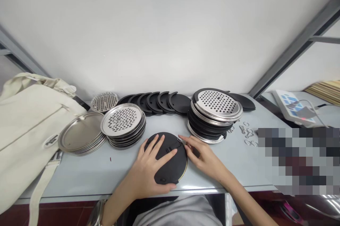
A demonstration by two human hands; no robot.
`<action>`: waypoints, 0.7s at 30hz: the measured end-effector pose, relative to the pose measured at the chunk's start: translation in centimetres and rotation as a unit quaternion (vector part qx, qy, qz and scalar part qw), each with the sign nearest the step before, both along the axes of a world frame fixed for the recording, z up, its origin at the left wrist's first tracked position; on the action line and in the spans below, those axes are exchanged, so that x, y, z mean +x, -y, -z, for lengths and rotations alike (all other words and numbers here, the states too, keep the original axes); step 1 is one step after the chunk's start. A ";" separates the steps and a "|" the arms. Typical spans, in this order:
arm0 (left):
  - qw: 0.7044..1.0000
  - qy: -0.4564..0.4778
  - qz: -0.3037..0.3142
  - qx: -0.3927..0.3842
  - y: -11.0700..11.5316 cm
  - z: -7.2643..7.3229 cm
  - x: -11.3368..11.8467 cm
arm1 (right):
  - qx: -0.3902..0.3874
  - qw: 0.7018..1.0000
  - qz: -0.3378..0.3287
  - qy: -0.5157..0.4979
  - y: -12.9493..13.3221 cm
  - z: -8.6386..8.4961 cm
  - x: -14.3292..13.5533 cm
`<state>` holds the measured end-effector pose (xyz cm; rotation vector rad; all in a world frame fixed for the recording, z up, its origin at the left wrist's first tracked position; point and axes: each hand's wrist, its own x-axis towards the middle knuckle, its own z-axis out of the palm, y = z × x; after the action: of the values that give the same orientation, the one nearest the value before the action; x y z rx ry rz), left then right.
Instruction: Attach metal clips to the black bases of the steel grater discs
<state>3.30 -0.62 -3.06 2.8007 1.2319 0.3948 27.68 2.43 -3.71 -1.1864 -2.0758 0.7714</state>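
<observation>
A round black disc (pixel 172 164) lies near the table's front edge, with a thin gold-coloured line along its lower right rim. My left hand (pixel 148 169) rests on its left side, fingers spread flat over the top and thumb at the near edge. At the disc's upper right rim, my right hand (pixel 200 153) pinches a small metal clasp (pixel 181 141) between thumb and fingertips. The clasp touches or nearly touches the rim; its far end is partly hidden by the fingers.
Stacked metal grater discs (pixel 123 120) and plain metal discs (pixel 83 130) stand at left, beside a cream bag (pixel 34 130). Black discs (pixel 180 103) overlap along the wall. A tall stack of black and metal discs (pixel 216 109) stands right of centre, near loose metal rings (pixel 248 143).
</observation>
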 end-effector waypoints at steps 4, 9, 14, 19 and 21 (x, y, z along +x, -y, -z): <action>1.000 -0.002 0.000 -0.003 0.0 0.0 0.0 | 0.002 1.000 0.002 0.000 0.1 -0.1 0.0; 1.000 0.001 -0.001 -0.001 0.0 0.0 0.0 | 0.009 1.000 0.006 -0.008 0.2 0.0 0.0; 1.000 0.004 -0.001 0.002 0.0 0.0 0.0 | 0.020 1.000 0.002 -0.007 0.2 0.4 -0.1; 1.000 0.007 0.000 0.005 0.0 0.1 0.0 | 0.034 0.999 -0.001 0.022 0.2 0.4 -0.1; 1.000 0.006 0.002 0.002 0.0 0.0 0.0 | 0.041 0.999 -0.002 0.031 0.2 0.3 -0.1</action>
<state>3.29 -0.61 -3.09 2.8006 1.2245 0.4131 27.57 2.18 -4.05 -1.1745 -2.1408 0.6519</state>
